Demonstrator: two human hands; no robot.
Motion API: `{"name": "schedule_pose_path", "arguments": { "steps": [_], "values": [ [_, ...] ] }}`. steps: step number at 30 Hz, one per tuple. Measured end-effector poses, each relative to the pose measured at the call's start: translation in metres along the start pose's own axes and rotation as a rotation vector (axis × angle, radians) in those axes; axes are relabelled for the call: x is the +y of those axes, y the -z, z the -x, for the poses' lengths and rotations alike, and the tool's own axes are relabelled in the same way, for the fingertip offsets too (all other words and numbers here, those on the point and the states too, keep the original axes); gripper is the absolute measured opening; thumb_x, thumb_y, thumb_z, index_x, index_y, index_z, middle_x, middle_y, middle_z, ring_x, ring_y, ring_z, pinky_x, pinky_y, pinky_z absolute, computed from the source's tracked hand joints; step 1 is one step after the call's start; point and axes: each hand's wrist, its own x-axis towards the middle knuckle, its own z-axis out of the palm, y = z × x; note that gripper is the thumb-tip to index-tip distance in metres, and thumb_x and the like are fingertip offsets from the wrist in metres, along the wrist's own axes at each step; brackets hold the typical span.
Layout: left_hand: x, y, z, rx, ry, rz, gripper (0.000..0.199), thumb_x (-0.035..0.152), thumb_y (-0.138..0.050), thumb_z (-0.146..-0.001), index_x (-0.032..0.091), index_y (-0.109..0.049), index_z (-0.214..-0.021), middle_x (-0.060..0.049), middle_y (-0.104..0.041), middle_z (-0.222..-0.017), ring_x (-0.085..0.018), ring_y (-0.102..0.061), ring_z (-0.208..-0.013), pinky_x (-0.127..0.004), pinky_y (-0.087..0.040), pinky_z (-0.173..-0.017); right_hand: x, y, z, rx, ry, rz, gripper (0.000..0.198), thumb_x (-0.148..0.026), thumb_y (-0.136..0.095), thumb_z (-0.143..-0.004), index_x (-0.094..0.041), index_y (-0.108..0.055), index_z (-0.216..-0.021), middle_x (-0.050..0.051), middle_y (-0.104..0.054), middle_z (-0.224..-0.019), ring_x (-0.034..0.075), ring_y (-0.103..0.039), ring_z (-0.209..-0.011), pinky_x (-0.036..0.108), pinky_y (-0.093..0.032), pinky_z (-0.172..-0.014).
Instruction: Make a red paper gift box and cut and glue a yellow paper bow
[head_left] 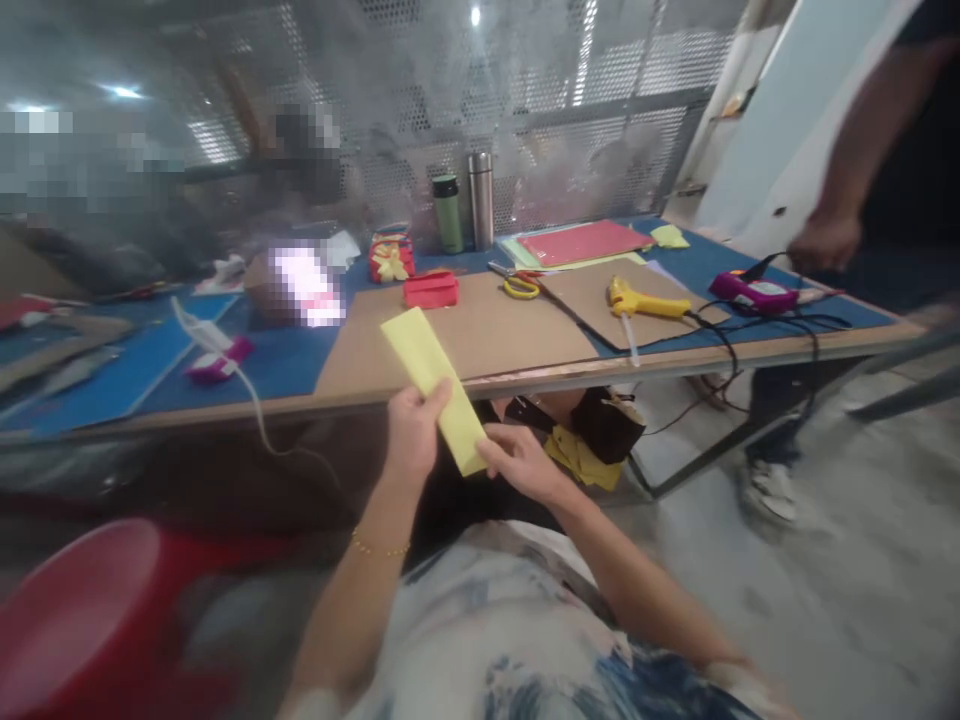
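A long folded strip of yellow paper is held aslant in front of the table's near edge, its far end over the brown cardboard. My left hand grips its middle, thumb on top and fingers hidden beneath. At the lower corner, my right hand pinches the strip between thumb and fingers. Beyond the strip lie a folded red paper piece and a pair of scissors with yellow and red handles. A small red bag-like item with a yellow bow stands behind them.
A yellow glue gun rests on the board at right, its cord hanging over the edge. Red paper sheets, a green flask and a steel flask stand farther back. A person's arm is at right; a red stool is at left.
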Motion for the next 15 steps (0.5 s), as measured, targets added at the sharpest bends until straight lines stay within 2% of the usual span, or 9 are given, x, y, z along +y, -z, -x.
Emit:
{"name": "schedule_pose_path", "arguments": {
  "steps": [5,9,12,15],
  "values": [
    [-0.01,-0.006,0.007,-0.051,0.064,0.011,0.039,0.039,-0.095,-0.054,0.011,-0.071,-0.068,-0.002,-0.069,-0.063,-0.012,-0.059,-0.055,-0.025,-0.047,-0.055,0.002,-0.001,-0.005,0.095,0.0,0.058,0.064,-0.077,-0.058,-0.081,-0.021,-0.043,-0.055,-0.003,-0.038,-0.057,0.01,-0.035,-0.055,0.025,-0.027,-0.048],
    [-0.009,-0.011,0.012,-0.117,0.146,0.094,0.045,0.042,-0.097,-0.049,0.011,-0.072,-0.07,-0.002,-0.068,-0.063,-0.012,-0.058,-0.055,-0.025,-0.048,-0.057,0.003,-0.004,-0.001,0.153,0.045,0.106,0.064,-0.075,-0.056,-0.083,-0.021,-0.041,-0.054,-0.003,-0.035,-0.055,0.01,-0.032,-0.053,0.026,-0.026,-0.047],
    [-0.006,-0.011,0.01,-0.175,0.198,0.117,0.05,0.044,-0.099,-0.044,0.01,-0.073,-0.071,-0.003,-0.069,-0.063,-0.012,-0.06,-0.057,-0.026,-0.049,-0.058,0.002,-0.002,0.003,0.152,0.056,0.124,0.063,-0.075,-0.054,-0.084,-0.021,-0.043,-0.054,-0.003,-0.035,-0.054,0.01,-0.032,-0.052,0.026,-0.025,-0.047],
    [-0.003,-0.01,0.002,-0.148,0.187,0.12,0.05,0.045,-0.099,-0.046,0.011,-0.071,-0.069,-0.002,-0.069,-0.063,-0.012,-0.059,-0.055,-0.026,-0.048,-0.057,0.003,-0.002,0.007,0.125,0.054,0.14,0.063,-0.074,-0.054,-0.085,-0.021,-0.04,-0.054,-0.003,-0.033,-0.053,0.01,-0.032,-0.051,0.025,-0.025,-0.046]
  ]
}}
